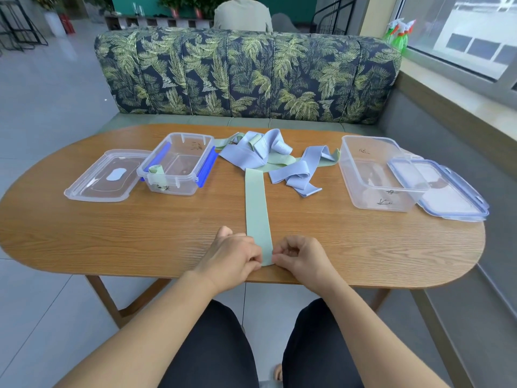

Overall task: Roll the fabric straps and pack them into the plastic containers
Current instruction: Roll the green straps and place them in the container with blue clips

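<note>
Hands, left (pixel 233 254) and right (pixel 300 257), grip pinching flat green strap (pixel 257 208) end on woodgrain table (pixel 140 233)

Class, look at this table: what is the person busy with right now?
Both hands, left hand and right hand, pinch the near end of a green strap laid flat on the table, about to roll it. One rolled green strap sits in the left container; the right container looks empty. More straps lie tangled between.

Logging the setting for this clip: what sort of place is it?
Probably a café or lounge-style seating area, not a workshop. An oval wooden table faces a leaf-print bench sofa by a window; another person sits behind it, with potted plants beyond.
</note>
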The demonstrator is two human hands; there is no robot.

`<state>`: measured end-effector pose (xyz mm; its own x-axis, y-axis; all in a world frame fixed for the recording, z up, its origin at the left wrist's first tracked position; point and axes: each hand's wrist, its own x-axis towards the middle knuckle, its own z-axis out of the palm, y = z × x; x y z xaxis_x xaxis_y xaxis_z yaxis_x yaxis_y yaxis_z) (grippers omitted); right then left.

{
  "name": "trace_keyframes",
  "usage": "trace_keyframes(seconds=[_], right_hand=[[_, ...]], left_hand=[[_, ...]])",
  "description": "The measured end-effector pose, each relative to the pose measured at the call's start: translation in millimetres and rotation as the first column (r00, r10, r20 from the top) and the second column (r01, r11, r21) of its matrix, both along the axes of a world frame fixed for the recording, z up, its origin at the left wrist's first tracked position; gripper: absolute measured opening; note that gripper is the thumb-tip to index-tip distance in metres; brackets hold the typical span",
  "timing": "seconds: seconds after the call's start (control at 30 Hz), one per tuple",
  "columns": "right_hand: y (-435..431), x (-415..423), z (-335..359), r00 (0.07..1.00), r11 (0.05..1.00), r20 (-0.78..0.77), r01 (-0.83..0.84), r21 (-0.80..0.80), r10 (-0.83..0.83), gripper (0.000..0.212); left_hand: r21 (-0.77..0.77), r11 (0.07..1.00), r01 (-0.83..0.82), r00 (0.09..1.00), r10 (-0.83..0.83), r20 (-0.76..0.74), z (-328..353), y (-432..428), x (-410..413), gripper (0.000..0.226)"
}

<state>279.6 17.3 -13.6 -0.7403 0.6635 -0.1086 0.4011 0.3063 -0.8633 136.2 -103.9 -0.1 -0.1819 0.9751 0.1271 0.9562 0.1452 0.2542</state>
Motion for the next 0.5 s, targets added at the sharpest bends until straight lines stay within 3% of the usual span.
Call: trace_keyframes(seconds=[0.13,0.3,0.5], right_hand=[[-8.2,3.9,-8.4,0.997,0.983,-0.052,-0.048,0.179,0.058,0.010],[-5.0,0.1,-12.1,0.993,0.922,0.016,-0.113,0.370,0.115,0.003],[-8.7,2.1,-13.3,0.979,0.827,0.065,-0.196,0.526,0.191,0.016]], left_hand=[[-0.012,1.000,-0.022,1.000,0.022,0.018,1.5,-0.2,0.7,0.015],[-0.009,0.999,-0.045,0.998,0.045,0.049,0.7,-1.8,1.8,0.015],[0.010,0.998,-0.054,0.998,0.054,0.011,-3.3,-5.1,5.3,0.019]])
